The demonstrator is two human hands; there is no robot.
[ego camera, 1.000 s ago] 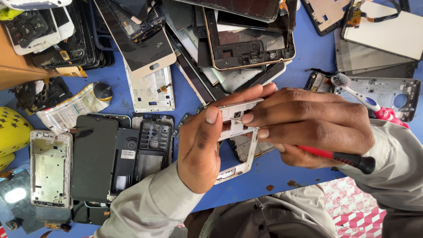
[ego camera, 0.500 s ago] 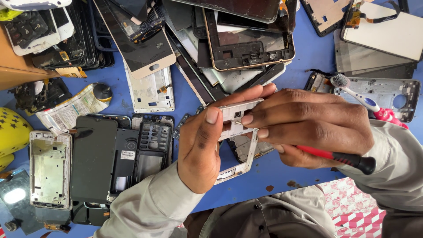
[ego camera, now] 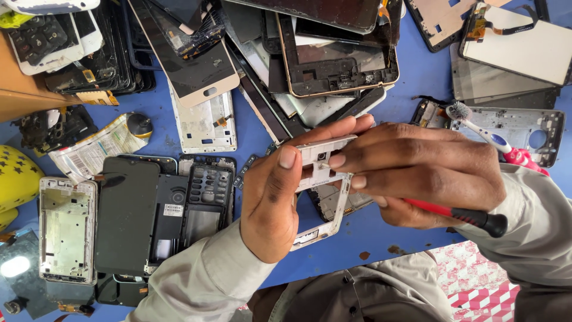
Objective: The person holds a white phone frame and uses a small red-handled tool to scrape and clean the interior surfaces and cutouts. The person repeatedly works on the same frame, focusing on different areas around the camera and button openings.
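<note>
Gripping a stripped white phone frame [ego camera: 322,185] above the blue table [ego camera: 417,77], left hand [ego camera: 280,197] clamped round it, right hand [ego camera: 417,173] pinching a red-handled screwdriver [ego camera: 459,214] against it, disassembly seemingly unfinished.

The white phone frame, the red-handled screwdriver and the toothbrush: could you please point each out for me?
white phone frame [ego camera: 338,206]: head view, on its right side rail below the fingers.
red-handled screwdriver [ego camera: 444,211]: head view, on the red handle.
toothbrush [ego camera: 484,135]: head view, on its white neck.
</note>
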